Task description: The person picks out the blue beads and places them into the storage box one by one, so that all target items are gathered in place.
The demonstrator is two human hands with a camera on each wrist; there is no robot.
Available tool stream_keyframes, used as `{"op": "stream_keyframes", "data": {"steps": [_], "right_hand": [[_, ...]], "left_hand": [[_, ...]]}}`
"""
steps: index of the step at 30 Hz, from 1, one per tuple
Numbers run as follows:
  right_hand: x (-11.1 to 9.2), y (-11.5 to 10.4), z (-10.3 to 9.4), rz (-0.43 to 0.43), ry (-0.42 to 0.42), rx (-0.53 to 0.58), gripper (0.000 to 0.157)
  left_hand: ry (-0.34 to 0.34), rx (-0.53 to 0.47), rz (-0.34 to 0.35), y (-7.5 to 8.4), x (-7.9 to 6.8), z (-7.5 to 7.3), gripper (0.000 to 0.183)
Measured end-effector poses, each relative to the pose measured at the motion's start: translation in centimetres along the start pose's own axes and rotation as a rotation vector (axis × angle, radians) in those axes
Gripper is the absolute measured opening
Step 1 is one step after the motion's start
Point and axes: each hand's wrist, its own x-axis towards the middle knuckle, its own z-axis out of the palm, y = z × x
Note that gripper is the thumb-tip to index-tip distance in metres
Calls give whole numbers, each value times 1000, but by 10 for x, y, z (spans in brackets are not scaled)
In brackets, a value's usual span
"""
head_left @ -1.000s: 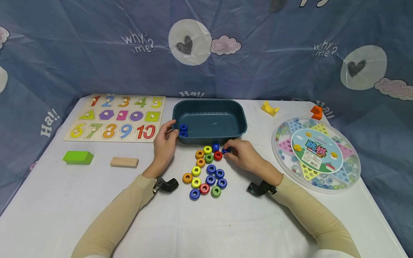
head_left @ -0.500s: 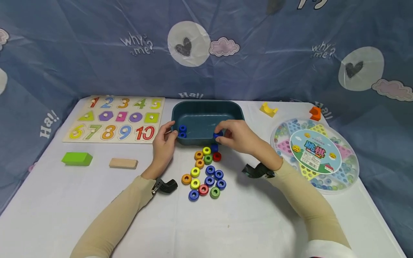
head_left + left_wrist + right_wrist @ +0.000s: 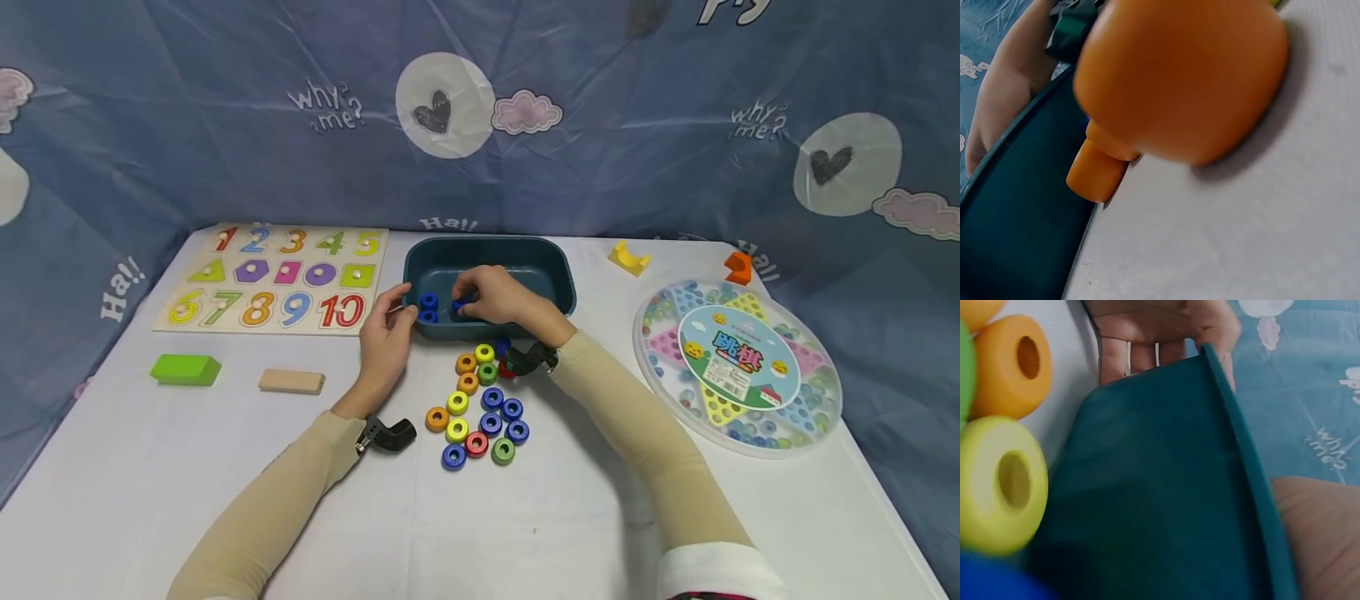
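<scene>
My left hand (image 3: 384, 342) holds the left end of a dark teal plastic box (image 3: 517, 331), fingers against the outer wall and a digit at the rim. In the right wrist view, that hand (image 3: 1166, 325) shows behind the box. My right hand (image 3: 495, 296) is inside the box, low near its front wall, pinching a blue ring bead (image 3: 460, 306) that its fingers partly cover. Two more blue beads (image 3: 428, 301) lie at the box's left end. Loose ring beads, such as a yellow one (image 3: 457, 403) and an orange one (image 3: 1013, 362), lie in front of the box.
At left are a number puzzle board (image 3: 270, 279), a green block (image 3: 185, 370) and a wooden block (image 3: 292, 382). A round Chinese checkers set (image 3: 738, 367) lies at right, with a yellow piece (image 3: 628, 258) and an orange piece (image 3: 738, 267) behind it. A patterned curtain (image 3: 630, 183) hangs behind.
My right hand has picked up a blue bead from beside the box's front wall and carried it left, over the rim, into the box. The left hand stays at the box's end.
</scene>
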Motion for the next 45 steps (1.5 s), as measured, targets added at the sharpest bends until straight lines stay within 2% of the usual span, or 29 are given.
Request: {"op": "stream_keyframes", "data": {"steps": [4,8,14,23,27,33,39,45], "right_hand": [[13,-4,7,7,-41,17,22],[19,-5,12,23,-58,43,24],[21,-5,13,36,-48,59,25],[21,-4,12,51,-59,71,27],[16,-5,8,28,-42,66,31],[-7,-11,-17,-3,1,61,37],[-49,-12,-45,-44,55,22,36],[-91,-8,-52,-112,107,42,29]], "left_hand": [[10,-7,10,-20,8,2,39],[13,-7,23,-25,10,3,39],[26,-3,39,-25,9,4,38],[13,-9,17,-24,9,3,38],[2,-16,1,-15,6,2,39],[-1,-7,2,14,-4,-1,39],[2,-8,-1,18,-6,-2,39],[8,-15,6,14,-5,0,39]]}}
